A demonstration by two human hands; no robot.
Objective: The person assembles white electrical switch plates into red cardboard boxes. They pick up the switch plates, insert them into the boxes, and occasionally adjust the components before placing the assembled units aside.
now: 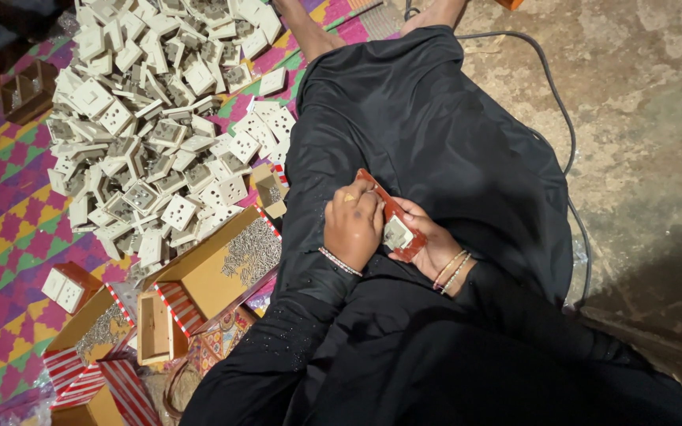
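Note:
I sit on the floor in black clothing, both hands over my lap. My right hand (428, 241) cradles a white socket part (398, 233) set in a small red-brown holder (392, 213). My left hand (353, 225) is closed on the upper end of that holder, fingers pinched at its tip near a small tool I cannot make out. Bangles sit on both wrists. A large heap of white socket parts (151, 118) lies on the mat to my left.
An open cardboard box of small metal screws (250, 251) lies beside my left knee, with more small boxes (155, 327) below it. A patterned mat (9, 237) covers the floor at left. A black cable (562, 118) runs over bare concrete at right. Wooden holders (29, 88) sit at far left.

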